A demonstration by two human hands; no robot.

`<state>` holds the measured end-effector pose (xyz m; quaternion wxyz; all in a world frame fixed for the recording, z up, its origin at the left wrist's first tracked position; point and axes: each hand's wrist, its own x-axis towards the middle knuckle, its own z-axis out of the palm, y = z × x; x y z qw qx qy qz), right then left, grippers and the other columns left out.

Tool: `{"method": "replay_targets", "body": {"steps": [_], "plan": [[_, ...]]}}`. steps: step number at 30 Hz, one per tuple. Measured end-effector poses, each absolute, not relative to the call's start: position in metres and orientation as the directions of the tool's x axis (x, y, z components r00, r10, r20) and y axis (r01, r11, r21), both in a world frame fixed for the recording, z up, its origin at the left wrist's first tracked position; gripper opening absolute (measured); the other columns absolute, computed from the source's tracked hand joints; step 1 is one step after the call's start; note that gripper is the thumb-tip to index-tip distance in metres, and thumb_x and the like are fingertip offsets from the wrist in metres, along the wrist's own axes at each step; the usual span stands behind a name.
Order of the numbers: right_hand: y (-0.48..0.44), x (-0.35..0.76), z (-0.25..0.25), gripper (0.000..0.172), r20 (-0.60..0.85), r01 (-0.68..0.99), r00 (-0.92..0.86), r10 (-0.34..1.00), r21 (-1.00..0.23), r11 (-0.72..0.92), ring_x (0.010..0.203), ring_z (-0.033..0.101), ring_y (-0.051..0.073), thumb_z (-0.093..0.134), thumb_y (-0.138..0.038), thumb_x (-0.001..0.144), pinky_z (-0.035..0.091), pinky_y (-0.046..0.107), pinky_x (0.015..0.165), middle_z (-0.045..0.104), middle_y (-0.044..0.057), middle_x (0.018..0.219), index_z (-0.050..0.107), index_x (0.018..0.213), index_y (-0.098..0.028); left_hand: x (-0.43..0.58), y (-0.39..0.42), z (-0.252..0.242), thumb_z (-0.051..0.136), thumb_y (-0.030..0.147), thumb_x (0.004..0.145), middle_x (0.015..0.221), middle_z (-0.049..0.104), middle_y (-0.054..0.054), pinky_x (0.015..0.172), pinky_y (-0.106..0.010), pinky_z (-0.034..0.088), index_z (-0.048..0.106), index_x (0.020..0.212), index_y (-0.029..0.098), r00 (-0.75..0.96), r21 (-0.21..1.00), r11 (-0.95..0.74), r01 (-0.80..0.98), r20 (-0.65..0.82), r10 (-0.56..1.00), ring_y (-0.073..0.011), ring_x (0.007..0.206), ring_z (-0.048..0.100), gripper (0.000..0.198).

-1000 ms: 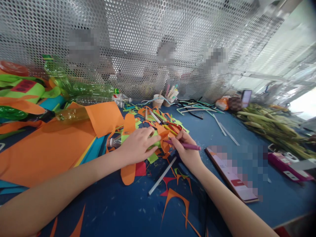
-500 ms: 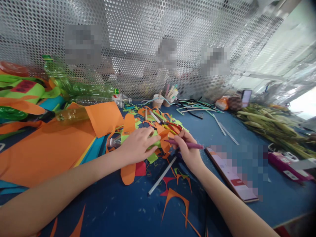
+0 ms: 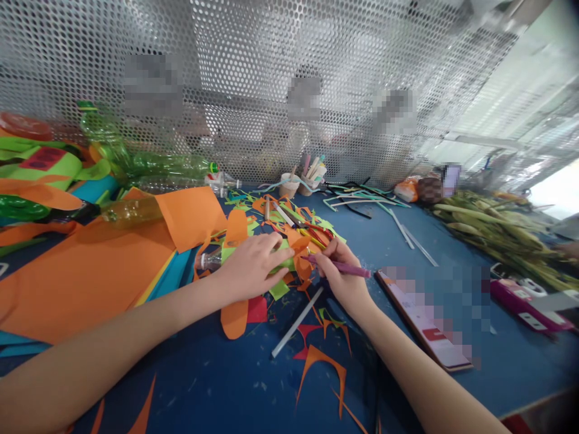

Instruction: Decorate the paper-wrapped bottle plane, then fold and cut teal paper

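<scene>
My left hand [image 3: 253,265] lies closed over a clear plastic bottle [image 3: 208,260] that is wrapped in green and orange paper, pressing it to the blue table [image 3: 217,374]. My right hand [image 3: 341,277] pinches a purple pen [image 3: 337,266] with its tip at the orange paper piece [image 3: 302,258] on the bottle's end. An orange paper wing [image 3: 235,316] sticks out below my left wrist. A white stick [image 3: 296,322] lies just under my right hand.
Large orange sheets [image 3: 90,265] and green bottles [image 3: 167,163] fill the left. Paper scraps, cups of sticks [image 3: 301,181] and strips lie behind. A ruler-like board [image 3: 425,325] lies to the right, green stalks [image 3: 497,232] beyond it. A perforated metal screen [image 3: 271,78] backs the table.
The purple pen shifted slightly in my right hand, back and forth at the orange paper. My left hand stays on the bottle.
</scene>
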<state>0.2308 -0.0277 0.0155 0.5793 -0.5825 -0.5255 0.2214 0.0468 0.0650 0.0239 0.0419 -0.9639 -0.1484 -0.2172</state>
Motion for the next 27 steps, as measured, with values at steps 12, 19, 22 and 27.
{"method": "replay_targets", "body": {"steps": [12,19,22,27], "plan": [[-0.0253,0.2324,0.0122,0.023,0.346,0.386,0.37,0.862,-0.901,0.196,0.046,0.04,0.011,0.055,-0.024,0.081,0.033,0.026,0.049,0.043,-0.008,0.05,0.037,0.067,-0.024,0.0469,0.0648,0.0252,0.046,0.034,0.092,0.098,0.048,-0.008,0.072,-0.034,0.045,0.055,0.11,0.02,0.865,-0.011,-0.952,0.307,0.419,0.274,-0.0212,0.086,0.05,0.025],[-0.0249,0.2334,0.0109,0.023,0.345,0.383,0.358,0.868,-0.902,0.2,0.047,0.04,0.011,0.054,-0.022,0.082,0.036,0.026,0.052,0.043,-0.008,0.05,0.037,0.066,-0.024,0.0467,0.0644,0.025,0.044,0.032,0.092,0.097,0.048,-0.008,0.07,-0.034,0.044,0.054,0.113,0.022,0.867,-0.03,-0.953,0.302,0.425,0.262,-0.0212,0.085,0.05,0.025],[-0.0249,0.2327,0.0118,0.024,0.342,0.403,0.363,0.867,-0.896,0.186,0.047,0.041,0.011,0.055,-0.022,0.081,0.035,0.026,0.052,0.044,-0.007,0.05,0.037,0.065,-0.024,0.0468,0.0645,0.025,0.045,0.031,0.092,0.097,0.048,-0.008,0.07,-0.034,0.045,0.054,0.112,0.023,0.864,-0.029,-0.953,0.301,0.432,0.259,-0.0212,0.085,0.05,0.024],[-0.0252,0.2323,0.0119,0.024,0.337,0.393,0.373,0.864,-0.901,0.182,0.047,0.041,0.011,0.054,-0.023,0.081,0.036,0.027,0.052,0.044,-0.008,0.05,0.037,0.066,-0.024,0.0473,0.0647,0.0246,0.046,0.032,0.091,0.097,0.048,-0.008,0.07,-0.034,0.045,0.055,0.112,0.022,0.862,-0.039,-0.954,0.296,0.441,0.25,-0.0211,0.085,0.05,0.024]]}}
